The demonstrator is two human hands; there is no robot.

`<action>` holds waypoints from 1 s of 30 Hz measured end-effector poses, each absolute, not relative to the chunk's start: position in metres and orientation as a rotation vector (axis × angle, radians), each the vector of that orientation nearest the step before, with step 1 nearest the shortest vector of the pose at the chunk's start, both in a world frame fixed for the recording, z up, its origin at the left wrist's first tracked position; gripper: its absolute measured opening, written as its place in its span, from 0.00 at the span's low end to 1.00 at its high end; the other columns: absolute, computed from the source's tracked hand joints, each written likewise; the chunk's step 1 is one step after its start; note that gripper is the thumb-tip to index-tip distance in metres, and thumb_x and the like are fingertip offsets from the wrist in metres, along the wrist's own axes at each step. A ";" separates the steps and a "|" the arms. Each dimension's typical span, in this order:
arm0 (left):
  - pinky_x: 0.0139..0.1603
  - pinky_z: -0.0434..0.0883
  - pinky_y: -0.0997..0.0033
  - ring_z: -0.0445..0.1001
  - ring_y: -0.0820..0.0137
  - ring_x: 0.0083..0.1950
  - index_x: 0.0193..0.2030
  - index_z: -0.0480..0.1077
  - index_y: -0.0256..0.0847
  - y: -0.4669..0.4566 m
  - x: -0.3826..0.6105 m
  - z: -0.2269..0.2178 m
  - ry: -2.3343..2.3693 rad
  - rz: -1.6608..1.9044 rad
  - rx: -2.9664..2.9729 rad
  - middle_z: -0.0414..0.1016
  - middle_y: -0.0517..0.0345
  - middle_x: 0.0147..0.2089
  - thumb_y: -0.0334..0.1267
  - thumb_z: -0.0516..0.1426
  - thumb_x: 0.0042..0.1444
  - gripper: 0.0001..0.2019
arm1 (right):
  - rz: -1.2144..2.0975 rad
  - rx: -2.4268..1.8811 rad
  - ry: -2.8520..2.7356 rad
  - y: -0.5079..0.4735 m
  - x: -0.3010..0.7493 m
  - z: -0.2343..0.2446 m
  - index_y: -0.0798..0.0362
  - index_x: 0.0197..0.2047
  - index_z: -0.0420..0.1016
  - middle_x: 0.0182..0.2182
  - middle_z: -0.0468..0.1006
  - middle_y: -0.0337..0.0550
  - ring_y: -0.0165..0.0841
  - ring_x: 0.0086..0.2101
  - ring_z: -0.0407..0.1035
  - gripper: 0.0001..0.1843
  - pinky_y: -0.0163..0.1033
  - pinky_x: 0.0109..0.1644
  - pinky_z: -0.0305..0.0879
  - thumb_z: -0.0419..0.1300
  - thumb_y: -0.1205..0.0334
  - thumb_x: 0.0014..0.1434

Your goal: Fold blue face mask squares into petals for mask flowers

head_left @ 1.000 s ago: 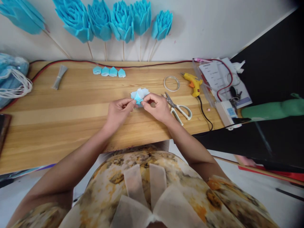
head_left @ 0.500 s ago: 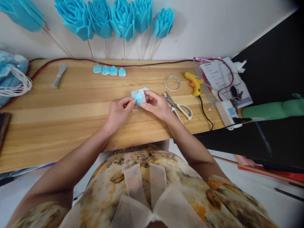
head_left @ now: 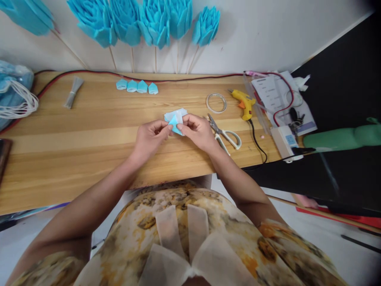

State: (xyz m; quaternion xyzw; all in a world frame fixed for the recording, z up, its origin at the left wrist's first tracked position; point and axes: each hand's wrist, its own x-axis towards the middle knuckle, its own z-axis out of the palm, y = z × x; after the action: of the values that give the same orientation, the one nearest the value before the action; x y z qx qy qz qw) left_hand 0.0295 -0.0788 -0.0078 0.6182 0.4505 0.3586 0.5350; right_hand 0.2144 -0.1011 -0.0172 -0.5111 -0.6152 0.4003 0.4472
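Observation:
Between my two hands is a small light-blue piece of folded paper or fabric (head_left: 175,125), with a pointed corner like a petal. My left hand (head_left: 152,137) pinches its left side between thumb and fingertips. On its right side my right hand (head_left: 197,130) grips it, thumb in front and fingers behind. Pale-blue and white sheets (head_left: 180,113) show just behind the piece; whether they are loose beneath it is hard to tell. A row of several folded blue pieces (head_left: 137,86) lies farther back on the wooden table (head_left: 98,135). Scissors (head_left: 224,133) with white handles lie beside my right hand.
A roll of tape (head_left: 216,103) and a yellow glue gun (head_left: 244,104) lie to the right, near a power strip (head_left: 285,142) and green bottle (head_left: 342,139). Several blue fabric flowers (head_left: 154,24) on sticks stand along the wall. Bundled ties (head_left: 73,92) lie left.
My right thumb has shifted slightly on the blue piece, and its pointed fold shows more clearly. Both hands keep hold. The view has tilted slightly.

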 end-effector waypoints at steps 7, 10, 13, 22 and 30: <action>0.24 0.61 0.74 0.62 0.76 0.22 0.26 0.74 0.40 -0.079 0.030 -0.007 1.103 0.849 1.469 0.72 0.60 0.23 0.42 0.61 0.57 0.11 | 0.965 -1.209 -1.437 -0.103 0.216 -0.016 0.48 0.44 0.68 0.29 0.73 0.35 0.28 0.30 0.69 0.17 0.35 0.36 0.66 0.60 0.43 0.63; 0.23 0.60 0.75 0.62 0.76 0.22 0.26 0.74 0.40 -0.079 0.030 -0.008 1.096 0.847 1.485 0.72 0.60 0.23 0.42 0.61 0.57 0.11 | 0.964 -1.186 -1.490 -0.103 0.215 -0.015 0.49 0.39 0.69 0.31 0.74 0.36 0.28 0.31 0.69 0.15 0.36 0.37 0.66 0.60 0.46 0.64; 0.23 0.60 0.75 0.63 0.76 0.22 0.25 0.75 0.40 -0.080 0.031 -0.007 1.086 0.848 1.477 0.73 0.60 0.23 0.42 0.62 0.56 0.11 | 0.961 -1.220 -1.511 -0.103 0.214 -0.015 0.50 0.36 0.70 0.30 0.74 0.36 0.28 0.30 0.67 0.13 0.36 0.35 0.64 0.61 0.49 0.61; 0.26 0.70 0.74 0.73 0.74 0.25 0.31 0.77 0.38 -0.081 0.032 -0.006 0.994 0.819 1.302 0.80 0.55 0.29 0.44 0.64 0.56 0.11 | 0.894 -1.291 -1.553 -0.101 0.215 -0.014 0.51 0.30 0.68 0.26 0.71 0.35 0.28 0.28 0.64 0.11 0.36 0.34 0.62 0.60 0.54 0.59; 0.30 0.73 0.73 0.76 0.72 0.27 0.32 0.77 0.37 -0.079 0.032 -0.012 0.960 0.841 1.229 0.82 0.53 0.31 0.47 0.64 0.56 0.13 | 0.871 -1.274 -1.524 -0.101 0.213 -0.016 0.51 0.28 0.69 0.26 0.73 0.35 0.27 0.28 0.64 0.09 0.36 0.35 0.63 0.62 0.57 0.57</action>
State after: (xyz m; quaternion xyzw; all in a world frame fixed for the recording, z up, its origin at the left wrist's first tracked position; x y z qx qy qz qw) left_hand 0.0324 -0.0793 -0.0121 0.5373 0.4198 0.3676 0.6324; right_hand 0.2129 -0.1013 -0.0158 -0.5194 -0.6213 0.3548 0.4672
